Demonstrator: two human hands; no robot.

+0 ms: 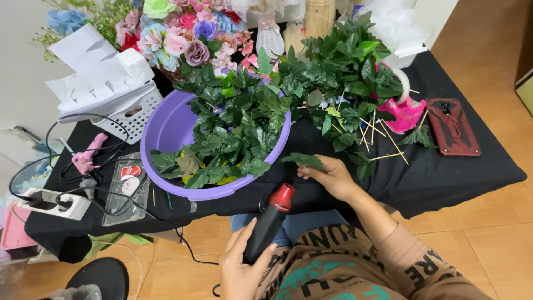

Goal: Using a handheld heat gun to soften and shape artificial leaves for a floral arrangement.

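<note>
My left hand (240, 265) grips a black heat gun with a red nozzle (270, 219), held low at the table's near edge, nozzle pointing up toward the table. My right hand (330, 176) pinches a green artificial leaf (302, 160) by its stem, just right of a purple basin (164, 130). The basin is heaped with green artificial leaves (233, 139). More leafy sprigs (338, 75) lie on the black tablecloth (444, 172) behind my right hand, with several thin wooden skewers (383, 139) among them.
A bunch of pastel artificial flowers (183, 33) stands at the back left. A white basket with white paper (108, 89), a pink glue gun (89, 155), a power strip (53, 204) and cables sit left. A pink tape dispenser (404, 108) and dark red phone case (452, 126) lie right.
</note>
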